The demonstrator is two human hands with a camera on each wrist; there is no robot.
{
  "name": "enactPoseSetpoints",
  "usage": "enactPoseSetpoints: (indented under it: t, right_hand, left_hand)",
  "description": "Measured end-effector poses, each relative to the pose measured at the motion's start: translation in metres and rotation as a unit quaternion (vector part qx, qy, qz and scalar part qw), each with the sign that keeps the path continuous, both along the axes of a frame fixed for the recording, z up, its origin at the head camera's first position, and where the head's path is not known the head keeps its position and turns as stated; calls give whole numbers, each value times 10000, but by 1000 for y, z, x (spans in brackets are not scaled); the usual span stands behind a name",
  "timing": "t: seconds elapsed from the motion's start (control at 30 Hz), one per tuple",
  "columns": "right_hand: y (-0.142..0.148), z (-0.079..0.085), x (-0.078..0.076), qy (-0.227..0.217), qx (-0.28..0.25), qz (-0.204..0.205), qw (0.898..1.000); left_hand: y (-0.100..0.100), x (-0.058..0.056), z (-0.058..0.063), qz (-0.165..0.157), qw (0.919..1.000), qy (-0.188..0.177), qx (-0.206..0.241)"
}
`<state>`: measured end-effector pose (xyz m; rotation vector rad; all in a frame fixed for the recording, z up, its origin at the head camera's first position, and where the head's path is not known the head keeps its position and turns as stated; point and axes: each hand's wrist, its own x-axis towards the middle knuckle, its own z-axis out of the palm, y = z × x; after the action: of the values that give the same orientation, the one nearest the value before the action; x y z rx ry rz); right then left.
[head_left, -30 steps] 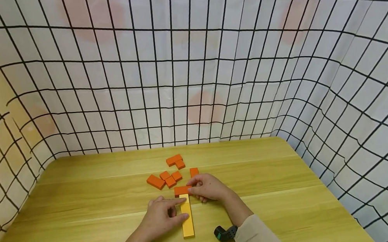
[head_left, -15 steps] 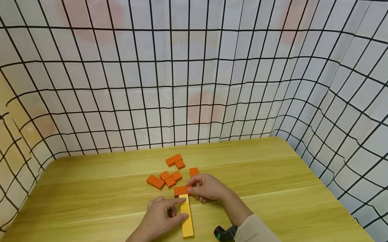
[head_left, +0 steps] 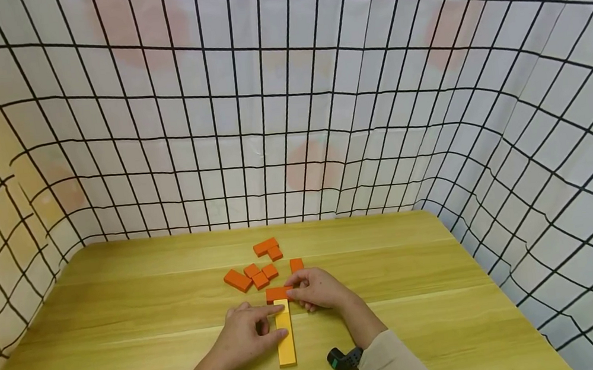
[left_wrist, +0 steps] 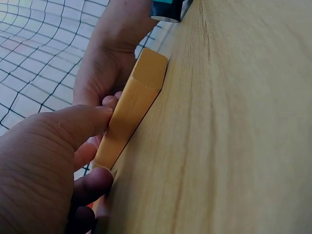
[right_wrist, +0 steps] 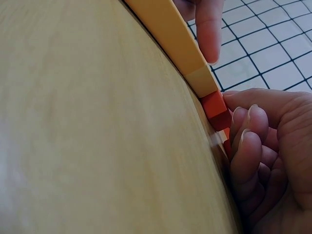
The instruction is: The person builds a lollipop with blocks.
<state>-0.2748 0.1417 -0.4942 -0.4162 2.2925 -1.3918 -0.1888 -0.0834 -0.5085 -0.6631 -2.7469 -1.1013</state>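
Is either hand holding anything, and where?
The right hand appears to pinch the nearest orange block by its right end; the left hand merely touches the yellow strip.

The place looked like a small screened-off work booth, closer to a lab corner than a home; what building held it could not be told. A wood-grained table (head_left: 429, 285) lay within black-gridded white sheeting (head_left: 252, 118), which ran along the far edge and both sides. Faint reddish patches (head_left: 319, 171) showed on the sheeting. A black gadget (head_left: 345, 359) sat just by a beige sleeve (head_left: 394, 361).
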Motion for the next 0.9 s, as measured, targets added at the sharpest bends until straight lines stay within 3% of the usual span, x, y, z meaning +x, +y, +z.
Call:
enactPoseSetpoints:
  t: [0.9]
  right_hand:
    - [0, -1, 0, 78, 31, 35, 10000]
  left_hand:
    - [0, 1, 4, 79, 9996, -245, -119]
